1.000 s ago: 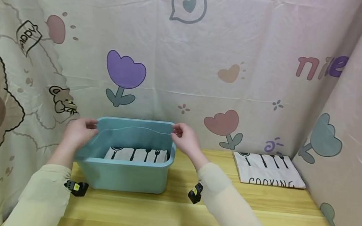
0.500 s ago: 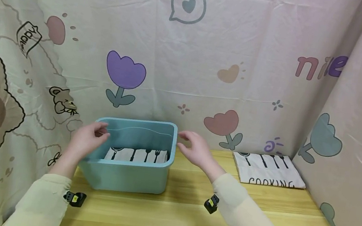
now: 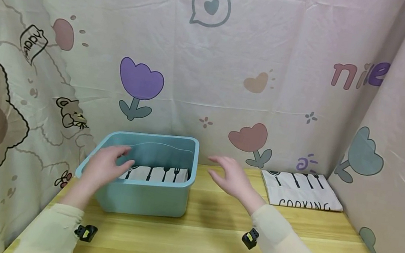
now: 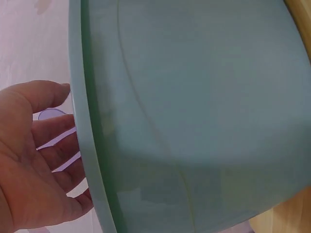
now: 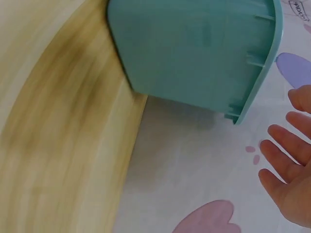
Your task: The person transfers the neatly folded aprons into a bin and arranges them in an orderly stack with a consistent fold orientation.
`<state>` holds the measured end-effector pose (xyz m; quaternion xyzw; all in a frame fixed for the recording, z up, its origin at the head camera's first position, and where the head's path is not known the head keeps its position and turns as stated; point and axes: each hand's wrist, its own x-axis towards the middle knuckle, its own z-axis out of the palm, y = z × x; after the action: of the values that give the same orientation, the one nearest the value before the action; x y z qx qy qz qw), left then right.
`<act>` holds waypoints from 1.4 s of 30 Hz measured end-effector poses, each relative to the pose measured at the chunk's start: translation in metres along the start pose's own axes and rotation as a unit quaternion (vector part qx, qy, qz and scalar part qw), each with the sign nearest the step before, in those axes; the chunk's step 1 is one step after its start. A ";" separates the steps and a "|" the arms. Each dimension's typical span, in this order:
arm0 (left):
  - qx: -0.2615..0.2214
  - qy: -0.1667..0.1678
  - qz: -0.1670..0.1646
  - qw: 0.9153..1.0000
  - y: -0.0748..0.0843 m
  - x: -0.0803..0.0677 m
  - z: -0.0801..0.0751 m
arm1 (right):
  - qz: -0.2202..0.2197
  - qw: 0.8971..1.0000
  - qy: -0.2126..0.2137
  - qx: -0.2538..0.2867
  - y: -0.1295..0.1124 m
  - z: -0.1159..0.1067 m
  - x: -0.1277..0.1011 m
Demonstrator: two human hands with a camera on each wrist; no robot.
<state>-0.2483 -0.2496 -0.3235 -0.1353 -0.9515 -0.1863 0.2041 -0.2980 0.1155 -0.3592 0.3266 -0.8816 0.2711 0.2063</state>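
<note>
Change vs 1 s ago: I had both hands pinching the bin's back rim corners; now both are off it. Left hand (image 3: 105,167) has come down over the bin's left rim, fingers loose and apart, holding nothing. Right hand (image 3: 232,177) has pulled away to the right, fingers spread, clear of the bin w/ a gap between.
Bin: teal plastic bin (image 3: 145,198) sits on the desk (image 3: 208,248) at back left, close to the curtain; looks unmoved.
Inside: folded white cloth (image 3: 158,174) w/ black cutlery print lies flat on the bottom.
Around: 2nd folded cloth (image 3: 300,191) reading "COOKING" at the desk's back right, well apart from the bin. Printed curtain (image 3: 212,58) walls back and both sides.
In the way: left hand covers part of the bin's left rim in head view; left wrist view is mostly bin wall (image 4: 194,116).
Axis: bin upright, opening up; long axis runs left-right across the desk.
</note>
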 end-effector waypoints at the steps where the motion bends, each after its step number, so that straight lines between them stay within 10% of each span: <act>1: 0.004 0.002 0.002 1.000 0.001 -0.001 0.001 | 0.000 1.000 0.001 -0.002 0.001 0.000 -0.002; 18: 0.033 0.025 0.036 0.998 0.026 -0.014 0.014 | 0.015 0.997 0.036 -0.068 0.065 0.014 -0.057; 42: -0.001 0.056 0.129 0.990 0.065 -0.030 0.028 | 0.205 0.966 -0.030 -0.155 0.151 -0.009 -0.129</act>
<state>-0.2091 -0.1854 -0.3406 -0.2465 -0.9130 -0.1669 0.2789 -0.3098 0.2772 -0.4739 0.1112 -0.9667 0.1573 0.1682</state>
